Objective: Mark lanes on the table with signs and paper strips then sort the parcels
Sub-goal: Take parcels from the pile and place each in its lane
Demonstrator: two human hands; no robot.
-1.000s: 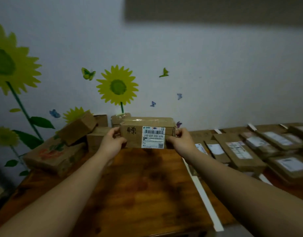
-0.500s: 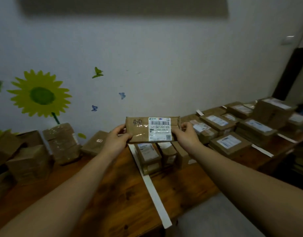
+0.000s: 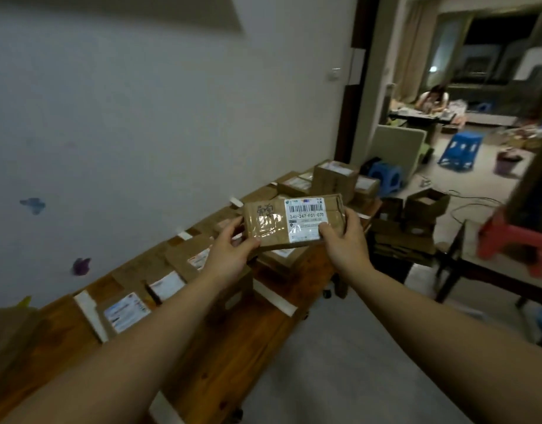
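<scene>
I am holding one parcel (image 3: 294,221) up in the air with both hands, above the right stretch of the wooden surface (image 3: 233,347) and clear of the parcels lying under it. My left hand (image 3: 230,255) is gripping its left end, fingers (image 3: 248,244) curling under and the thumb on top. My right hand (image 3: 346,240) is gripping the right end, with the thumb pressing on the corner of its one white label (image 3: 306,220), which is facing me.

I am counting three white paper strips crossing the surface to its front edge: one at the left (image 3: 91,316), one in the middle (image 3: 274,296) and one nearest me (image 3: 169,411). Between them brown parcels are lying flat with labels up; they are too blurred for me to number. A taller box (image 3: 334,182) is standing at the far end.

The back edge is running along the wall (image 3: 141,117). Bare wood is showing near the front edge, and the grey floor (image 3: 340,362) beside that edge is lying open. Beyond the far end, two blue stools (image 3: 386,177) (image 3: 459,149) and a pile of boxes (image 3: 416,215) are sitting on the floor.
</scene>
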